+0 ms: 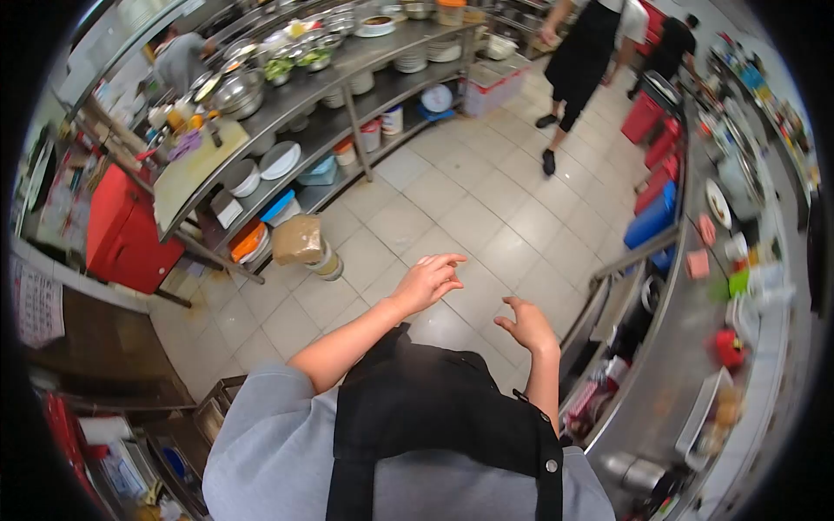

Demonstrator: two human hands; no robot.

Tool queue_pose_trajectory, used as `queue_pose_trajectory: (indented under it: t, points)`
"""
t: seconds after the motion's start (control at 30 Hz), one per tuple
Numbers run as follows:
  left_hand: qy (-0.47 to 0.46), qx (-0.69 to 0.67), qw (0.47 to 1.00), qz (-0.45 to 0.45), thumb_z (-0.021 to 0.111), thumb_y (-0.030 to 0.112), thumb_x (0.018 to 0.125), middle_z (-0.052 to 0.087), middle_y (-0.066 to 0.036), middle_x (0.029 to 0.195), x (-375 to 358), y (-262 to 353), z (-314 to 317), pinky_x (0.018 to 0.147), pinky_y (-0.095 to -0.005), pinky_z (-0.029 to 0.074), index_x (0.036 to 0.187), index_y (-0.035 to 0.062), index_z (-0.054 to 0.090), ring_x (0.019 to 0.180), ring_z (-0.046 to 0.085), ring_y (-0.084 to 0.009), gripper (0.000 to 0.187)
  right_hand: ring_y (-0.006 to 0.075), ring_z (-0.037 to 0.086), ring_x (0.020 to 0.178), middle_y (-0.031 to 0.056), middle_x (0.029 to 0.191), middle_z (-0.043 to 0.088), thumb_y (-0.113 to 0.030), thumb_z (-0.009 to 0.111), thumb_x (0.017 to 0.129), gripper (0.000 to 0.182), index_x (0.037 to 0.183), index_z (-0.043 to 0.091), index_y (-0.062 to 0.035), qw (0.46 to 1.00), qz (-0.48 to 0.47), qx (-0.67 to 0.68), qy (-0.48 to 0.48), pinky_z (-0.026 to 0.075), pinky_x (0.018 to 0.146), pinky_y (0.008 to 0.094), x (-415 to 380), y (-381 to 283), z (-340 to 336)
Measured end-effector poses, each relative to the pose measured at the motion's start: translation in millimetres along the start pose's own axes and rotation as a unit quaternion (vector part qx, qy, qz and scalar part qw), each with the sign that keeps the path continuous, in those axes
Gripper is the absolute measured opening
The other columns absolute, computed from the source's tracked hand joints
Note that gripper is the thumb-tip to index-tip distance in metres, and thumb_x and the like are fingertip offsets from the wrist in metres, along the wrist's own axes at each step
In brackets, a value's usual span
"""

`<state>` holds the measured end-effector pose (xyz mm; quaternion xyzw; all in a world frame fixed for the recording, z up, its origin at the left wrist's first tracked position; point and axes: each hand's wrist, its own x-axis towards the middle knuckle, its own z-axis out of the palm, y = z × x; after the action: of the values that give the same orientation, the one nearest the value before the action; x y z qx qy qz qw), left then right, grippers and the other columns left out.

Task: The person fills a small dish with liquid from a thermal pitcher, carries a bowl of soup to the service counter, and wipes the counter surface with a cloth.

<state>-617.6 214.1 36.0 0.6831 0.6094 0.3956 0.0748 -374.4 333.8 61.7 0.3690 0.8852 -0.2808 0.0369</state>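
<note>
My left hand (427, 282) is held out in front of my black apron (434, 399), above the tiled floor (486, 208). Its fingers are bent a little and apart, with nothing in them. To the right, my right hand (527, 325) is raised too, thumb and fingers spread and bare of any object. Neither hand touches anything. The nearest things on the left are a white bucket (326, 260) and the brown bag (297, 240) on top of it. A steel counter (647, 391) runs along my right side.
A steel shelf table (347, 74) with bowls, plates and a blue scale (437, 101) stands at the left and back. A person in a black apron (584, 52) walks ahead. Red bins (643, 117) and a blue bin (651, 217) line the right. Other people work farther back.
</note>
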Motion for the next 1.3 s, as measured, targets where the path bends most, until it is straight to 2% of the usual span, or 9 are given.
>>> queue_pose_trajectory:
  t: [0.1, 0.23, 0.33, 0.6, 0.77, 0.83, 1.07, 1.13, 1.3]
  points:
    - [0.035, 0.031, 0.996, -0.082, 0.067, 0.025, 0.089, 0.059, -0.004, 0.13, 9, -60, -34, 0.093, -0.0415, 0.045, 0.099, 0.0094, 0.066, 0.11, 0.06, -0.0238, 0.018, 0.0338, 0.065, 0.108, 0.0194, 0.12, 0.066, -0.031, 0.072, 0.086, 0.051, 0.126, 0.061, -0.0019, 0.988, -0.062, 0.113, -0.088, 0.051, 0.092, 0.0414, 74, -40, -12]
    - [0.067, 0.034, 0.974, -0.213, 0.061, 0.031, 0.095, 0.056, -0.006, 0.135, 34, -129, -47, 0.099, -0.0434, 0.043, 0.125, 0.0147, 0.063, 0.119, 0.056, -0.0272, 0.035, 0.0337, 0.065, 0.107, 0.0195, 0.118, 0.067, -0.03, 0.071, 0.087, 0.047, 0.123, 0.062, -0.0012, 0.979, -0.087, 0.087, -0.165, 0.052, 0.09, 0.0418, 180, -45, -23]
    - [0.064, 0.043, 0.961, -0.265, 0.058, 0.034, 0.096, 0.054, -0.008, 0.137, 63, -179, -61, 0.099, -0.0426, 0.044, 0.133, 0.0155, 0.057, 0.12, 0.056, -0.0297, 0.041, 0.0311, 0.069, 0.098, 0.0168, 0.112, 0.07, -0.029, 0.069, 0.089, 0.044, 0.123, 0.063, -0.0018, 0.986, -0.075, -0.015, -0.149, 0.054, 0.085, 0.0391, 279, -25, -24]
    - [0.144, 0.042, 0.923, -0.355, 0.06, 0.028, 0.095, 0.06, -0.012, 0.125, 150, -319, -137, 0.093, -0.0383, 0.049, 0.128, 0.01, 0.059, 0.108, 0.061, -0.0307, 0.037, 0.0386, 0.065, 0.081, 0.0183, 0.087, 0.07, -0.024, 0.059, 0.093, 0.022, 0.095, 0.07, -0.0051, 0.969, -0.23, 0.027, -0.082, 0.052, 0.072, 0.0457, 552, -88, -75]
    - [0.246, 0.001, 0.855, -0.457, 0.061, 0.02, 0.095, 0.067, -0.014, 0.11, 170, -390, -149, 0.085, -0.0357, 0.053, 0.119, 0.0048, 0.064, 0.093, 0.067, -0.0272, 0.028, 0.0386, 0.065, 0.081, 0.0182, 0.086, 0.069, -0.022, 0.057, 0.094, 0.021, 0.096, 0.07, -0.0048, 0.94, -0.334, 0.021, -0.066, 0.052, 0.072, 0.0436, 680, -166, -118]
    - [0.32, -0.066, 0.817, -0.475, 0.063, 0.015, 0.094, 0.067, -0.012, 0.104, 177, -418, -143, 0.081, -0.0321, 0.053, 0.112, 0.002, 0.067, 0.091, 0.067, -0.0229, 0.023, 0.0352, 0.066, 0.084, 0.0172, 0.096, 0.07, -0.021, 0.056, 0.096, 0.023, 0.103, 0.07, -0.0037, 0.914, -0.38, 0.106, -0.088, 0.052, 0.074, 0.0409, 711, -196, -138]
    - [0.342, -0.128, 0.817, -0.446, 0.063, 0.017, 0.096, 0.068, -0.006, 0.114, 258, -562, -187, 0.085, -0.0301, 0.051, 0.119, 0.0039, 0.065, 0.099, 0.064, -0.0141, 0.026, 0.024, 0.066, 0.093, 0.0154, 0.108, 0.069, -0.024, 0.054, 0.1, 0.03, 0.116, 0.067, -0.002, 0.894, -0.381, 0.213, -0.104, 0.051, 0.076, 0.0335, 860, -202, -164]
    - [0.363, -0.174, 0.829, -0.388, 0.062, 0.018, 0.097, 0.067, -0.005, 0.119, 305, -613, -219, 0.088, -0.0281, 0.049, 0.123, 0.0041, 0.063, 0.102, 0.062, -0.013, 0.029, 0.0173, 0.064, 0.096, 0.0093, 0.111, 0.069, -0.027, 0.052, 0.101, 0.034, 0.122, 0.065, -0.0033, 0.919, -0.239, 0.26, -0.174, 0.051, 0.078, 0.0301, 900, -189, -183]
    - [0.397, -0.264, 0.803, -0.358, 0.058, 0.026, 0.1, 0.063, -0.005, 0.126, 438, -729, -286, 0.095, -0.0283, 0.045, 0.133, 0.0055, 0.056, 0.109, 0.059, -0.0148, 0.039, 0.0141, 0.062, 0.1, 0.0038, 0.117, 0.066, -0.031, 0.049, 0.103, 0.039, 0.129, 0.061, -0.0043, 0.919, -0.172, 0.319, -0.156, 0.051, 0.081, 0.0286, 1005, -161, -235]
